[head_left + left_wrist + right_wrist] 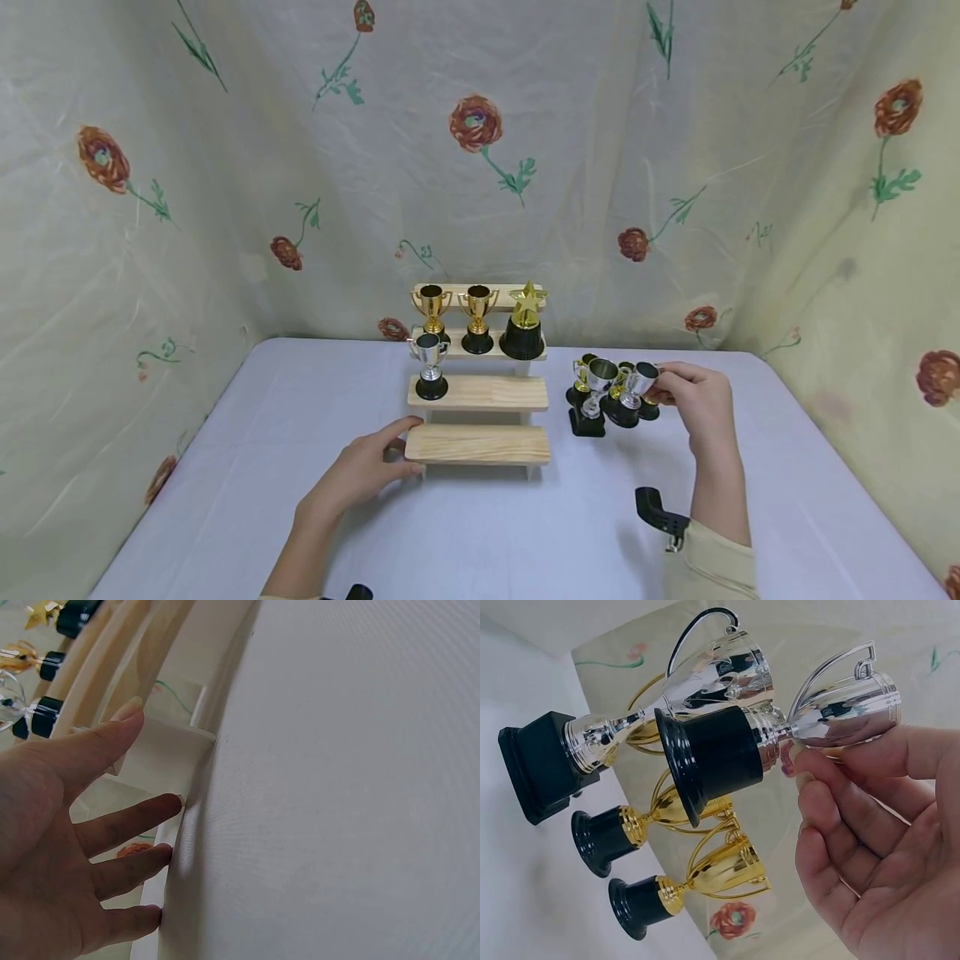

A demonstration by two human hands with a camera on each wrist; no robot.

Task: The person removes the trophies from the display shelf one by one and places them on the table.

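Observation:
A wooden stepped stand [477, 446] stands mid-table. My left hand [362, 468] is at the left end of its lowest step, thumb against the wood in the left wrist view and the other fingers spread fairly straight. With thumb and fingertips, my right hand [699, 402] pinches a small silver trophy cup [844, 716] with a round black base, tilted, by its cup. Close about it stand a larger silver trophy [720, 675] on a square black base and several gold trophy cups [727, 866] on round black bases.
On the stand's top step are two gold trophy cups [477, 310] and a gold star trophy [528, 310]. A silver trophy cup [431, 358] stands at the left of the middle step. White cloth covers the table [225, 467]; a flowered curtain [555, 208] hangs behind.

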